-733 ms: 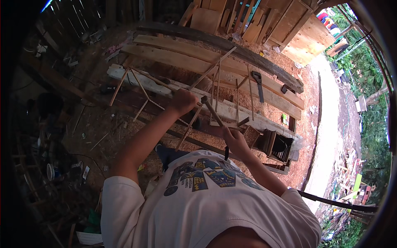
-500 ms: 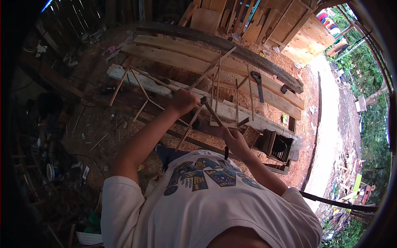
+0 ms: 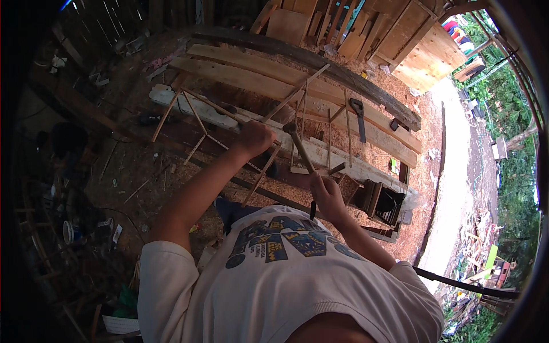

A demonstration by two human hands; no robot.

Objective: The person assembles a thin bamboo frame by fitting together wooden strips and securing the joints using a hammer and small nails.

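Hammer, one: wooden handle, head raised just right of the left fist, above the boards. Right hand: fingers curled round the handle. Left hand: fist closed at the thin-stick wooden frame; whether it also pinched something small could not be told. Frame: lay across the pale board, centre to left. Brown box, right: dark inside with slat-like lines, contents not legible. Smaller brown box: just left of it, contents unclear. White round tub, far left: interior indistinct. Handsaw: far right, on the planks.
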